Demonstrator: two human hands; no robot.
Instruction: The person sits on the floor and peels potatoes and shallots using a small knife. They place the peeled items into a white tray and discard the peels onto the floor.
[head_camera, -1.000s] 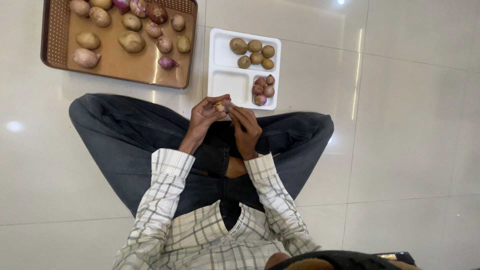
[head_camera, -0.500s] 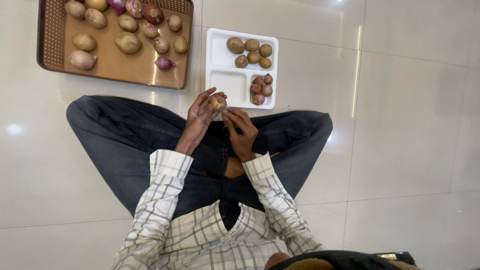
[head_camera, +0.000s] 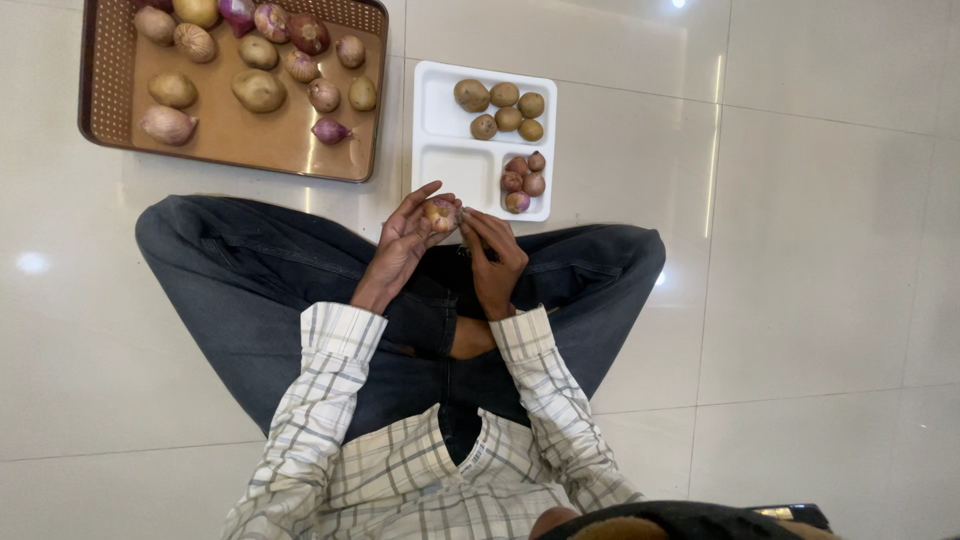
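A small onion (head_camera: 439, 213) sits just above the middle of the frame, pinched in the fingertips of the left hand (head_camera: 406, 238), whose fingers curl up around it from the left. The right hand (head_camera: 493, 252) meets it from the right, fingertips touching the onion's side, though whether they grip a bit of skin is too small to tell. Half a second ago the right hand hung slightly apart from the onion; now it has closed in against it. Both forearms in checked sleeves rise from the lower centre over crossed legs in dark jeans. Just above the hands lies a white compartment tray (head_camera: 450, 165) holding small potatoes (head_camera: 503, 106) and onions, and at upper left a brown tray (head_camera: 240, 145) with more.
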